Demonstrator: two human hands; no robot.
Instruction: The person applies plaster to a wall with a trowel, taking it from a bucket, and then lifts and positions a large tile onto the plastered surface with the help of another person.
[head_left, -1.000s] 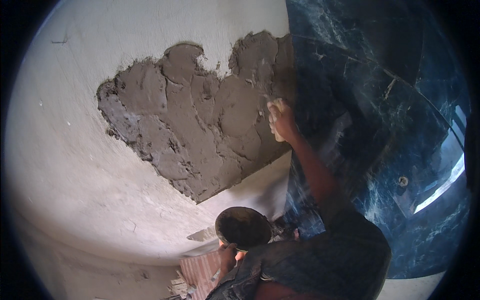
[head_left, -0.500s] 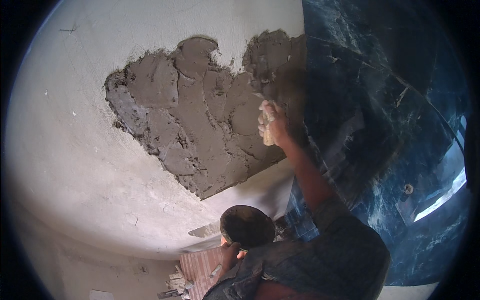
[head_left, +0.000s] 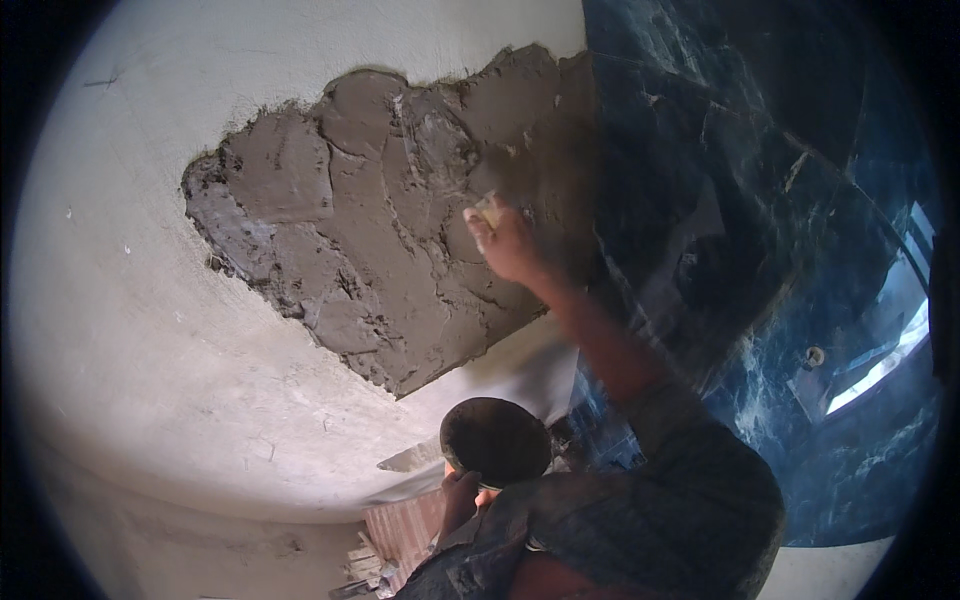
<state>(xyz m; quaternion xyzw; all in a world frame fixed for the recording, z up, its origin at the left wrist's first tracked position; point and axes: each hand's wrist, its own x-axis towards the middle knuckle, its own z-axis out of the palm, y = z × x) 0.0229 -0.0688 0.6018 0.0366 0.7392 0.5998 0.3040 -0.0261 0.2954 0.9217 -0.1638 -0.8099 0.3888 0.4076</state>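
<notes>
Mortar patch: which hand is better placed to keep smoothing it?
Right. The right hand is raised on the wet mortar patch with a small tool in its fingers. The left hand is low, holding the dark bowl, away from the wall.

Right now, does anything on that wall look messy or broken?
Yes. The grey plaster patch on the pale wall is lumpy, with cracks and ragged edges. The right hand presses a small tool against it, while the left hand holds a dark round pan below.
</notes>
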